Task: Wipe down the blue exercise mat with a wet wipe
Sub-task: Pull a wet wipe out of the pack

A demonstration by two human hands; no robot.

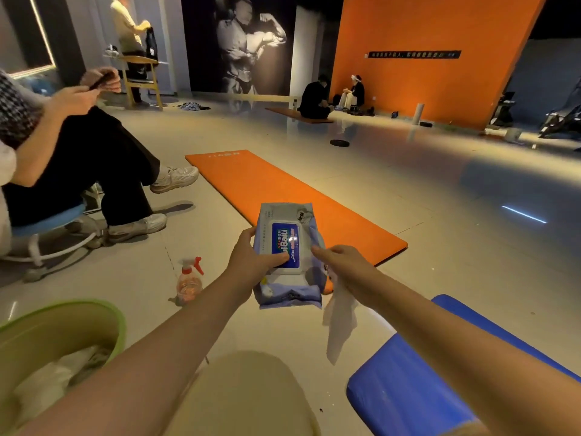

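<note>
One wipe (340, 322) in right hand (344, 262)

Wet wipe pack (287, 256): blue label (284, 243) on the lid flap, white letters reading "iBaili", running sideways. The start of the word sits under the thumb of the left hand (251, 262). The smaller script line beside it is too blurred to read. Orange wall (424, 26): black strip sign (413, 54) with a row of pale characters, too small to make out. Orange mat (267, 184): faint lettering at the far end, unreadable.
</note>
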